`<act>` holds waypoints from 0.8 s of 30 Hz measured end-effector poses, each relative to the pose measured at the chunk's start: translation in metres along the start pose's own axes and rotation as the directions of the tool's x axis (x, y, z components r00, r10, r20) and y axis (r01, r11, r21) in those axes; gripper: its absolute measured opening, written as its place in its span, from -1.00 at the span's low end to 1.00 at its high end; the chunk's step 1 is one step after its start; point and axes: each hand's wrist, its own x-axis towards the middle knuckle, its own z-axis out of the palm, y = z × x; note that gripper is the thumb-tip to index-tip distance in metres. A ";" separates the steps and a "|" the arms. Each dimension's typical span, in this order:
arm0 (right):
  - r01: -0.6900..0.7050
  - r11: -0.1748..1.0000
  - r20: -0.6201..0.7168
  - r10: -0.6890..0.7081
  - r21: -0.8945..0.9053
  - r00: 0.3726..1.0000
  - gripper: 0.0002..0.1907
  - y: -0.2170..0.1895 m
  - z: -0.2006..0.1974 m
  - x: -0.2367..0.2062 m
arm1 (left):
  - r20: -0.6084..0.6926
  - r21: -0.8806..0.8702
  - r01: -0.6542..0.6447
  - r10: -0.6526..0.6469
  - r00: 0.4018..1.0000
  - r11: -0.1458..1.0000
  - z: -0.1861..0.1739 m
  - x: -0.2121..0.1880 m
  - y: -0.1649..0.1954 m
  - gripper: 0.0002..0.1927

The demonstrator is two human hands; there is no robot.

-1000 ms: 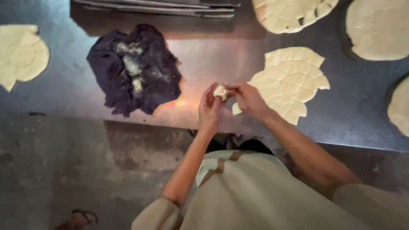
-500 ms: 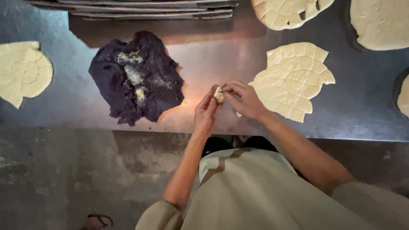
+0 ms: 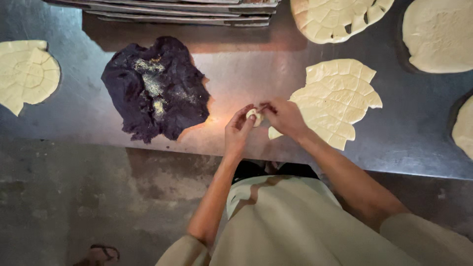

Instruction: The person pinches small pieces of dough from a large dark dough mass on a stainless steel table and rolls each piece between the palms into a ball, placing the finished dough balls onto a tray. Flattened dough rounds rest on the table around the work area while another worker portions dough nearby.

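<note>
Both my hands meet over the front of a steel table [image 3: 256, 74]. My left hand [image 3: 238, 130] and my right hand [image 3: 282, 116] pinch a small pale piece of dough [image 3: 254, 116] between their fingertips. Just right of them lies a flat, scored dough sheet [image 3: 340, 98] with pieces cut out of its near edge. To the left sits a dark purple-black mound of filling [image 3: 156, 88] with pale crumbs on top.
More flat dough rounds lie on the table: a scored one at far left [image 3: 25, 74], a scored one at top [image 3: 340, 17], plain ones at top right [image 3: 438, 34] and right edge [image 3: 464, 128]. Stacked metal trays [image 3: 182, 11] line the back. Concrete floor below.
My hands stay together on the dough piece and have kept working it with the fingertips; the camera view has shifted slightly. The filling and sheets have not moved.
</note>
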 end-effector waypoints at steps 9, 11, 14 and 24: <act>0.410 0.908 -0.145 -0.419 -0.090 0.896 -0.47 -0.022 -0.018 0.053 | 0.392 0.920 -0.383 0.157 0.907 -0.082 -0.049 0.032 -0.028 -0.25; 0.448 0.842 -0.100 -0.495 -0.301 0.863 -0.33 -0.034 0.001 0.074 | 0.306 0.937 -0.314 0.072 0.949 0.151 -0.060 0.030 -0.023 -0.18; 0.405 0.804 -0.044 -0.469 -0.436 0.882 -0.15 -0.048 0.055 0.091 | 0.371 0.821 -0.429 0.220 0.902 0.376 -0.092 0.000 0.002 -0.17; 0.429 0.738 0.394 -0.238 -0.522 0.888 -0.28 0.026 0.101 0.039 | 0.194 0.466 -0.086 -0.007 0.981 0.881 -0.206 -0.064 0.028 -0.31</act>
